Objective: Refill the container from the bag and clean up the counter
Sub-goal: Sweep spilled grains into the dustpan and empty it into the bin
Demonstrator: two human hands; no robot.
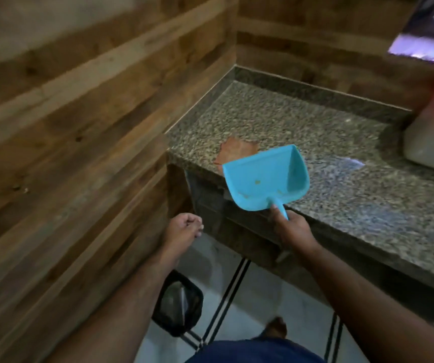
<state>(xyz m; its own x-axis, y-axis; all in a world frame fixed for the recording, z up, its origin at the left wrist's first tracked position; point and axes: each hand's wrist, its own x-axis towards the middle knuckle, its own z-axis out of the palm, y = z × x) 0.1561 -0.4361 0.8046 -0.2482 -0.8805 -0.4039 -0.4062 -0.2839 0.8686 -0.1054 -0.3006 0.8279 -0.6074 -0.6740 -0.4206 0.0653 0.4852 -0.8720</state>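
Right hand point(293, 227) grips the blue dustpan point(264, 176) by its handle, pan over the table point(341, 142) edge, a few crumbs inside. Left hand point(184, 226) hangs curled beside it, apparently empty. Bin point(178, 301) stands on the floor below. Recommended: keep the pan level until over the bin, then tip slowly.

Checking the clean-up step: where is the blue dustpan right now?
In the head view it sits centre frame: the right hand grips the blue dustpan by its handle, over the granite counter's front edge, beside a brown cloth.
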